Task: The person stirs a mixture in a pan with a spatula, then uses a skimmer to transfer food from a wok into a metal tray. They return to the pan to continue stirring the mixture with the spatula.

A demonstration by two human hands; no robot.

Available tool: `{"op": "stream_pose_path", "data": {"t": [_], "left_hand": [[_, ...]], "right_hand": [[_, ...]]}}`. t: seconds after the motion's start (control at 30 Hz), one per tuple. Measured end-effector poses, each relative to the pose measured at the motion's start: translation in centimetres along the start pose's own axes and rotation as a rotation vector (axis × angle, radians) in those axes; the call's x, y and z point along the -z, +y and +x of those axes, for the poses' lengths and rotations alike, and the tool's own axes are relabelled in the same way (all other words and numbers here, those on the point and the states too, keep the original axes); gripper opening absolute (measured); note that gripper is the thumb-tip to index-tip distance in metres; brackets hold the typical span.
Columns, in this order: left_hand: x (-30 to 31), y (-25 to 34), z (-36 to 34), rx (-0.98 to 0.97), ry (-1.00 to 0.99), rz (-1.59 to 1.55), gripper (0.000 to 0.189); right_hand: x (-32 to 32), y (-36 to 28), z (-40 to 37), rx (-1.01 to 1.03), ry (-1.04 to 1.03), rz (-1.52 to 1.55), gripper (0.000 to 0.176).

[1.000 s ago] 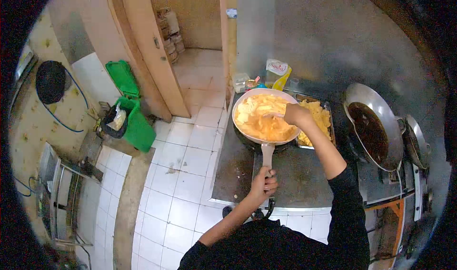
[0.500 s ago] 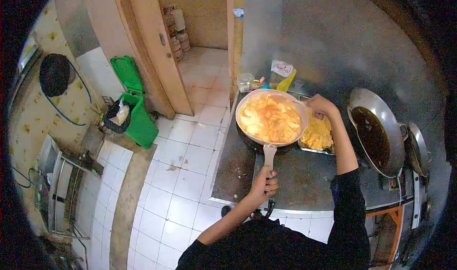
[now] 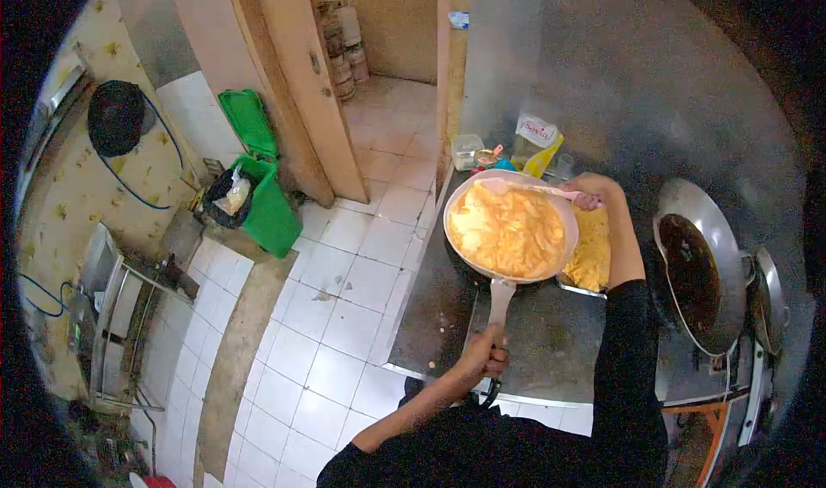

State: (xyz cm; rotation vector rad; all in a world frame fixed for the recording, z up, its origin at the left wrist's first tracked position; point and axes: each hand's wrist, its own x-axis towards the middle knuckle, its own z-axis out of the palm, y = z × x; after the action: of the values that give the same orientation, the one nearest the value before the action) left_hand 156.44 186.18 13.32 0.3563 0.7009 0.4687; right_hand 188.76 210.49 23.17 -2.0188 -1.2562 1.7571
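One left hand (image 3: 486,355), one right hand (image 3: 594,191), one pale pan (image 3: 500,299), one pink spatula (image 3: 533,188), one metal tray (image 3: 581,288), one dark wok (image 3: 721,230), one green bin (image 3: 271,217), one yellow pouch (image 3: 538,140), one clear tub (image 3: 466,151).

Left hand (image 3: 483,355) around pan (image 3: 500,299) handle

Pale pan (image 3: 499,300) w/ long handle, approx level, full of yellow chips (image 3: 509,232), pink spatula (image 3: 527,188) across far rim

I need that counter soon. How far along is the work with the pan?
Done: the pan is heaped with yellow pieces. In hand: the left hand grips its handle, and the right hand holds a pink spatula at the far rim. Left: more of them lie in the tray beside it, so probably unfinished.
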Motion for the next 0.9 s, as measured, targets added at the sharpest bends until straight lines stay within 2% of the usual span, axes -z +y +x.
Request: {"op": "stream_pose_path", "data": {"t": [0.03, 0.07, 0.13, 0.17, 0.2, 0.23, 0.27, 0.3, 0.4, 0.43, 0.47, 0.53, 0.6, 0.63, 0.67, 0.73, 0.8, 0.87, 0.9], "left_hand": [[0.3, -0.1, 0.3, 0.02, 0.003, 0.015, 0.033], [0.3, 0.1, 0.4, 0.04, 0.007, 0.03, 0.032], [-0.1, 0.4, 0.4, 0.047, 0.08, 0.044, 0.035], [0.0, 0.2, 0.4, 0.047, 0.063, 0.035, 0.037], [0.3, 0.1, 0.4, 0.046, 0.048, 0.024, 0.038], [0.6, 0.2, 0.6, 0.09, -0.02, 0.023, 0.039], [0.9, 0.0, 0.8, 0.081, -0.012, 0.02, 0.039], [1.0, -0.1, 1.0, 0.089, -0.014, 0.01, 0.038], [1.0, 0.0, 0.9, 0.094, 0.0, 0.015, 0.038], [0.9, 0.0, 0.9, 0.075, 0.03, 0.041, 0.038], [0.7, -0.2, 0.9, 0.06, 0.057, 0.067, 0.038], [0.2, 0.1, 0.8, 0.065, 0.104, 0.099, 0.038], [0.2, -0.2, 0.8, 0.074, 0.148, 0.134, 0.039], [0.7, -0.4, 1.2, 0.056, 0.111, 0.09, 0.039], [0.9, -0.4, 1.3, 0.037, 0.073, 0.046, 0.038], [0.0, 0.5, 0.2, 0.059, -0.011, 0.047, 0.037], [-0.4, 0.4, 0.2, 0.058, 0.131, 0.065, 0.037], [-0.3, 0.0, 0.0, 0.017, 0.077, 0.081, 0.036], [-0.4, -0.1, -0.1, 0.002, 0.096, 0.055, 0.037]], "right_hand": [[0.5, -1.1, 0.5, -0.011, -0.095, -0.052, 0.028], [1.1, -2.0, 1.5, -0.007, -0.104, -0.057, 0.028], [2.2, -4.0, 4.1, -0.198, -0.423, 0.055, 0.026], [2.4, -5.1, 5.6, -0.255, -0.506, 0.011, 0.028], [2.5, -6.0, 7.0, -0.249, -0.513, 0.002, 0.028], [2.3, -7.3, 8.0, -0.237, -0.545, -0.146, 0.027], [2.0, -8.3, 8.9, -0.226, -0.577, -0.292, 0.026], [2.0, -9.6, 9.7, -0.222, -0.583, -0.302, 0.026], [0.2, -12.3, 10.1, -0.344, -0.667, -0.516, 0.024], [-1.2, -13.2, 8.6, -0.31, -0.539, -0.655, 0.019], [-1.8, -13.7, 8.0, -0.308, -0.535, -0.708, 0.014], [-3.0, -14.6, 6.8, -0.304, -0.528, -0.813, 0.021], [-3.5, -14.8, 3.5, -0.299, -0.784, -0.842, 0.037], [-3.9, -14.2, 1.1, -0.233, -0.548, -0.932, 0.036], [-4.2, -13.6, -1.2, -0.246, -0.54, -0.918, 0.036], [-4.5, -12.3, -5.3, -0.104, -0.232, -1.033, 0.029], [-4.8, -11.2, -9.6, -0.127, -0.241, -0.982, 0.028], [-5.5, -9.6, -14.1, -0.142, -0.036, -0.951, 0.028], [-5.2, -8.5, -15.2, -0.094, -0.115, -0.906, 0.025]]}}
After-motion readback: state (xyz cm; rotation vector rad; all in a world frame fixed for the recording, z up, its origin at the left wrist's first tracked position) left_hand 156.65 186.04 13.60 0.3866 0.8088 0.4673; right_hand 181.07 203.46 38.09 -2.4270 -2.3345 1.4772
